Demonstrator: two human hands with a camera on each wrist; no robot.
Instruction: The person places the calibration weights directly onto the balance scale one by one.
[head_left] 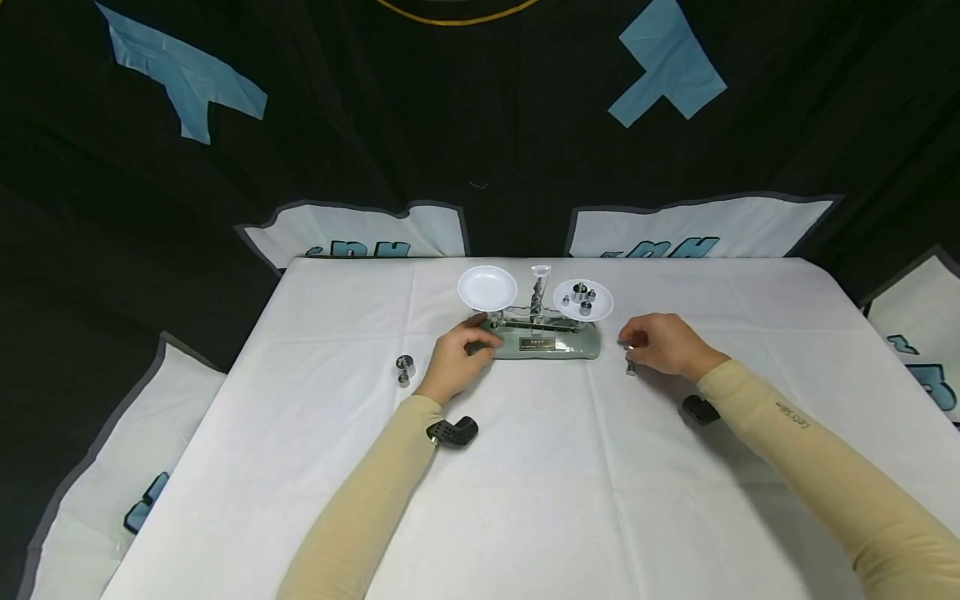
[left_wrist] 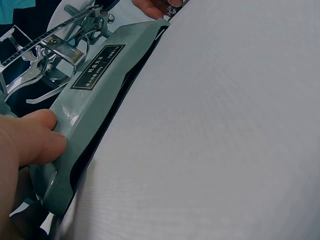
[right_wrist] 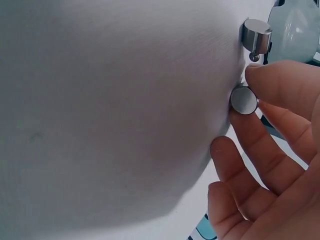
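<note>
Balance: the green tray balance stands on the white-clothed table, between the 2 hands.
Left hand: fingers bent, holding the left end of the balance's base.
Right hand: pinching 1 metal weight between thumb and fingers, just right of the balance.
Metal cylinder: beside the thumb; I cannot tell whether it touches the hand.
Right pan: carries 4 knobbed weights of differing size.
Left of left hand: 2 shiny weights, close together.
</note>
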